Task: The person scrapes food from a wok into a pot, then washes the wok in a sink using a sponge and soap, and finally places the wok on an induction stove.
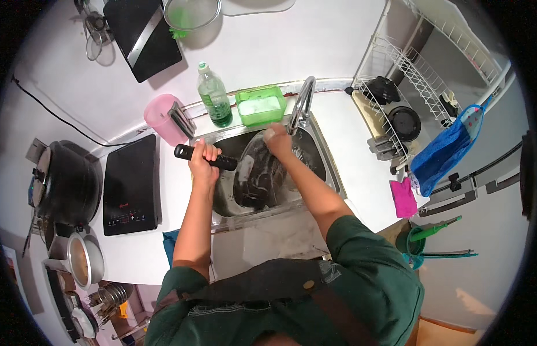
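My left hand [204, 156] is wrapped around the black handle [223, 161] of a frying pan. The dark pan [262, 181] is tilted inside a stainless steel sink [329, 151], with whitish streaks that look like suds on its surface. Over the pan's far right edge, beside the tap, is my right hand [277, 138], blurred and with the fingers curled. Whether it holds anything is hidden. The curved metal tap [307, 97] rises at the sink's back right corner. Behind the sink sits a green plastic container [260, 106] with whitish contents.
A bottle of green liquid [215, 97] and a pink cup [162, 116] stand behind the sink's left side. Leftward are a black induction cooktop [130, 186] and a large dark pot [73, 184]. A white wire dish rack [391, 125] with a blue cloth [446, 151] occupies the right.
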Available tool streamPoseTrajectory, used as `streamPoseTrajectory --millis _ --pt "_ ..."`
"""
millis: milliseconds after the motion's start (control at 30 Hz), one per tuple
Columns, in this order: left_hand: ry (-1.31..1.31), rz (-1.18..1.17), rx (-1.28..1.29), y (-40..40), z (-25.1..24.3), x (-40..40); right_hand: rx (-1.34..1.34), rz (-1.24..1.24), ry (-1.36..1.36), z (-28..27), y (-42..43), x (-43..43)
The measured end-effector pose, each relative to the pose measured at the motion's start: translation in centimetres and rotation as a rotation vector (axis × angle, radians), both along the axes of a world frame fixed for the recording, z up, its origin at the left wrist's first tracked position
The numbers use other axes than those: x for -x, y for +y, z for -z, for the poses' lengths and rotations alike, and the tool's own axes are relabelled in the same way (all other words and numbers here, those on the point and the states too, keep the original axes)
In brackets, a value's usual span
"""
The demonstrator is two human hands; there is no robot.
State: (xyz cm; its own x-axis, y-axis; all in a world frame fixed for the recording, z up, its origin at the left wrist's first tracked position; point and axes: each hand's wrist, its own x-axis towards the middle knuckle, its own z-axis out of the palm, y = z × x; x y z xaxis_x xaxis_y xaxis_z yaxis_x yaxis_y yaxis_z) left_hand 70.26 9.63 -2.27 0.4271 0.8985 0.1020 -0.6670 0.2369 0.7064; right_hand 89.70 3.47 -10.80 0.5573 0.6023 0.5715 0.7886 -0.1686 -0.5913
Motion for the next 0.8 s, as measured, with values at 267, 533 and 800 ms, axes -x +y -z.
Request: streamPoseTrajectory --millis 267,533,800 --pt "-0.127 0.02 -0.096 -2.6 -3.0 2.7 0.016 -0.192 0.04 -3.0 0.3 1.5" --pt "-0.449 0.03 -0.274 -4.0 -9.5 7.4 -0.411 -0.575 2.1 7.0 -3.2 1.4" --pt "-0.444 -0.169 -0.607 -8.4 -7.6 5.2 -0.878 -0.811 2.341 -6.2 -5.4 13.8"
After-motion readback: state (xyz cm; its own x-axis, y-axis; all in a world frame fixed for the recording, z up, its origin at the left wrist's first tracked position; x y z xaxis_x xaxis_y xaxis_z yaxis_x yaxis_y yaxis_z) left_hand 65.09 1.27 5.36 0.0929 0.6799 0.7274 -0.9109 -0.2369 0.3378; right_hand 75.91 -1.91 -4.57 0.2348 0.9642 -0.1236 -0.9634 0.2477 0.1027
